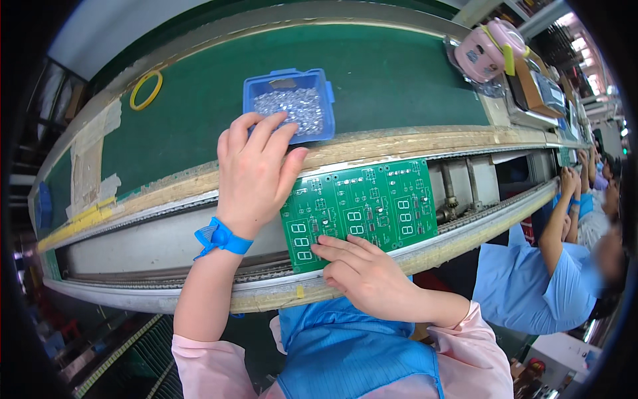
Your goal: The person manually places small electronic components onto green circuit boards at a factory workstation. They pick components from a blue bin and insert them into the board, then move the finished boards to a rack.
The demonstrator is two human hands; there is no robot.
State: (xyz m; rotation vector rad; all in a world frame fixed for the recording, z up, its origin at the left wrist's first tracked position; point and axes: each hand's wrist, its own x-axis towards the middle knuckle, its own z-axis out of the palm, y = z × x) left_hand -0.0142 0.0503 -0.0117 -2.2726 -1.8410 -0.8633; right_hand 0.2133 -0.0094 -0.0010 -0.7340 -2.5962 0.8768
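Bimanually, my left hand [256,169], thumb and fingers spread, is over the blue bin [328,100] of clear parts [304,110]; my right hand [375,276] touches the green circuit board [359,193], any pinch indiscernible
Single parts and light steadying should serve; yellow ring [135,93] leftmost, wooden ledge [399,139] obstructing between bin and board, pink container [480,60] rightmost

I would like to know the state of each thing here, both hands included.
Blue bin: open, holding many small clear parts.
Green circuit board: lying flat, some components fitted.
Yellow ring: lying on the green surface.
Blue wristband: worn on left wrist.
Left hand: fingers spread, reaching over bin.
Right hand: fingertips at board; whether holding anything, unclear.
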